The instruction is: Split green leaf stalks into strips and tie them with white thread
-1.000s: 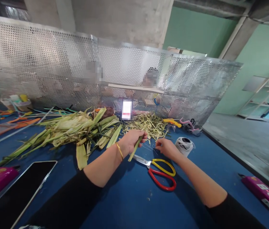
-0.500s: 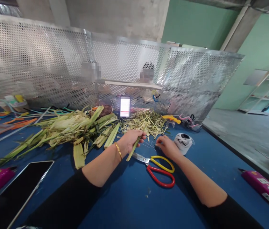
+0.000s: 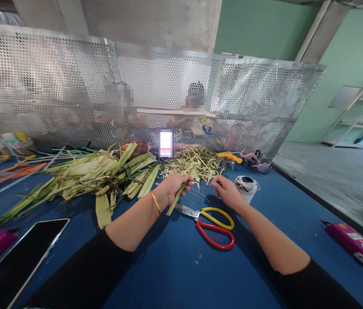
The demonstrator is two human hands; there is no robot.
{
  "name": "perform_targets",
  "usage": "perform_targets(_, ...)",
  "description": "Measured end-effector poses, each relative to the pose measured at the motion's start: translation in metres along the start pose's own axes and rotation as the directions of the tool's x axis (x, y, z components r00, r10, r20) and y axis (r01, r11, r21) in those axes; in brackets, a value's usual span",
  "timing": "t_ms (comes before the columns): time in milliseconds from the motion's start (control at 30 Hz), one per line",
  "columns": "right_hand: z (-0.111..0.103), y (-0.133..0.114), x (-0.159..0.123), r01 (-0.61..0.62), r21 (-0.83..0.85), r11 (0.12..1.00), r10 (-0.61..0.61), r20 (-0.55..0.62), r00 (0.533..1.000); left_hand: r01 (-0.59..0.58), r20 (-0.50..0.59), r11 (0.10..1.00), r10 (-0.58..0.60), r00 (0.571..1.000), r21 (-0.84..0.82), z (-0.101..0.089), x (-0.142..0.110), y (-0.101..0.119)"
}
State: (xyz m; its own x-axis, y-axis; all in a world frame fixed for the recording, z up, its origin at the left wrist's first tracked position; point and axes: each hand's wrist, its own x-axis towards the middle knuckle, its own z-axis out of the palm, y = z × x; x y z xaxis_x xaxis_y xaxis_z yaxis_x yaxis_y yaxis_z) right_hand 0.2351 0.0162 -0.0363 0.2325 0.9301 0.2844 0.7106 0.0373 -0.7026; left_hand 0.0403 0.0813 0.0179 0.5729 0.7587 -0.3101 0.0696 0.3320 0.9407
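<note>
My left hand (image 3: 178, 189) is closed round a green leaf strip (image 3: 176, 199), whose cut end points down toward the table. Thin white thread (image 3: 200, 194) trails out beside it over the blue surface. With its fingers pinched together, my right hand (image 3: 226, 191) is raised just left of the spool of white thread (image 3: 247, 187); whatever lies between the fingertips is too small to make out. Scissors with one yellow and one red handle (image 3: 215, 235) lie below both hands, their blades toward my left hand.
A heap of long leaves (image 3: 84, 171) covers the left, and a pile of shredded strips (image 3: 197, 163) sits beyond my hands. A phone (image 3: 29, 257) and purple tools (image 3: 355, 244) lie at the sides. Behind stands a perforated metal screen (image 3: 168, 73), people beyond it.
My right hand has lifted slightly and its fingers have drawn into a pinch. The left hand keeps its hold on the leaf strip. The whole view has shifted a little.
</note>
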Motion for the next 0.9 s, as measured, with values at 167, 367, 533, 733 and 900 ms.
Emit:
perform_targets(167,-0.012,-0.018,-0.006,-0.026,0.182,0.983,0.011,0.084,0.996,-0.044,0.003,0.999,0.044,0.999,0.017,0.002,0.001,-0.001)
perform_targets(367,-0.014,-0.039,-0.015,-0.055,0.312,0.949,0.007,0.153,0.988,-0.028,0.255,0.998,0.042,0.966,-0.058,0.014,0.001,-0.015)
perform_targets(533,-0.012,-0.044,-0.017,-0.087,0.418,0.904,0.022,0.159,0.987,0.026,0.376,0.999,-0.008,0.926,-0.042,0.014,-0.002,-0.018)
perform_targets(733,-0.020,-0.042,-0.016,-0.121,0.429,0.895,0.066,0.140,0.988,0.060,0.353,0.994,-0.023,0.935,-0.093,0.003,-0.001,-0.006)
perform_targets(900,-0.025,-0.036,-0.012,-0.118,0.302,0.946,0.082,0.129,0.988,-0.042,0.252,0.999,0.043,0.967,-0.009,-0.014,0.004,0.005)
